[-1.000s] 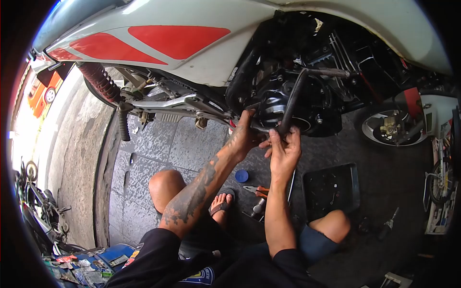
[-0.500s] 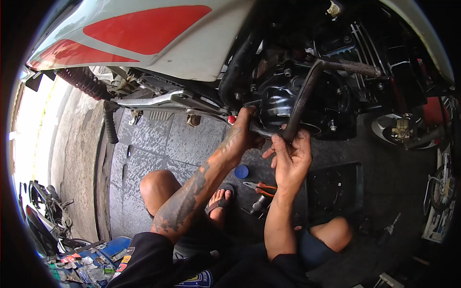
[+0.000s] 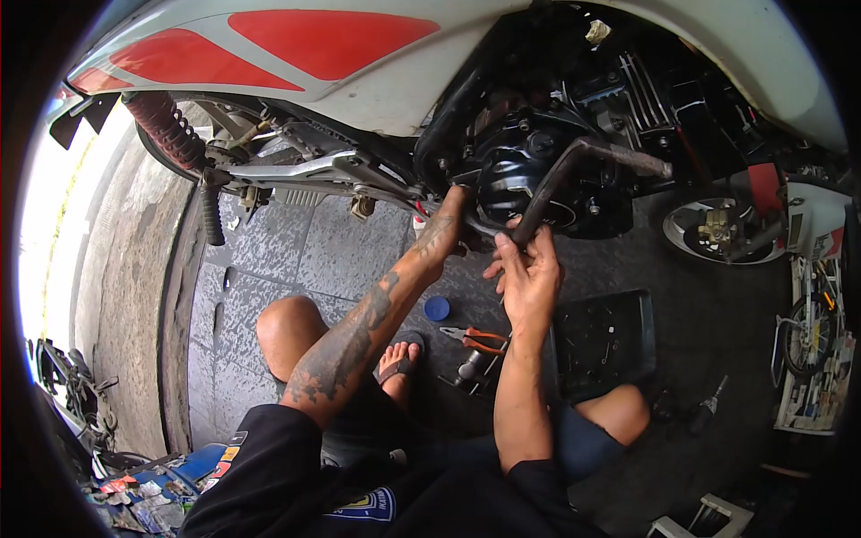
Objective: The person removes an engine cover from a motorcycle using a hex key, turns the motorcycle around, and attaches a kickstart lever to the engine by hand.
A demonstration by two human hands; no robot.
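A bent, dark metal bar (image 3: 544,190) runs across the front of the black engine (image 3: 516,184) of a motorcycle. My right hand (image 3: 531,273) pinches its lower part between thumb and fingers, palm turned up. My left hand (image 3: 451,220) reaches in beside the engine's lower edge, close to the bar's lower end. Its thumb points up against the frame and its fingers curl underneath. What those fingers hold is mostly hidden.
On the floor below lie a blue cap (image 3: 437,308), orange-handled pliers (image 3: 480,339) and a metal tool (image 3: 468,368). A black tray (image 3: 647,332) with small parts sits to the right. Another motorcycle's wheel (image 3: 717,229) stands at far right.
The whole view has shifted, with more of the right side showing. Both hands stay at the bar, whose bent upper arm appears slightly turned against the engine.
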